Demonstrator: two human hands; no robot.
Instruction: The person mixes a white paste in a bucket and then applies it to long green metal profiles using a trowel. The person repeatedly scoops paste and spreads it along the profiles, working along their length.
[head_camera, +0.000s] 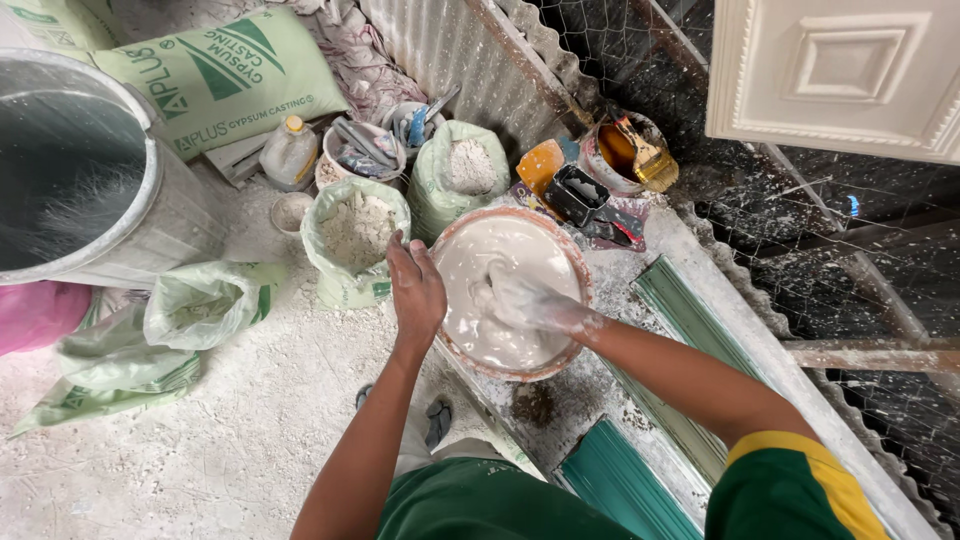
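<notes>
Plunging right hand (520, 300) in plaster (500, 250)

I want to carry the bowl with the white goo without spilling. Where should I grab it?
Take the round bowl by its orange rim, on two opposite sides, coming down from above. The left hand already grips the near-left rim. It is wide and nearly full of wet white mix, so one hand would probably tip it.

Round orange-rimmed basin (575, 262) upright on bench, filled with smooth white plaster mix (500, 250).
</notes>
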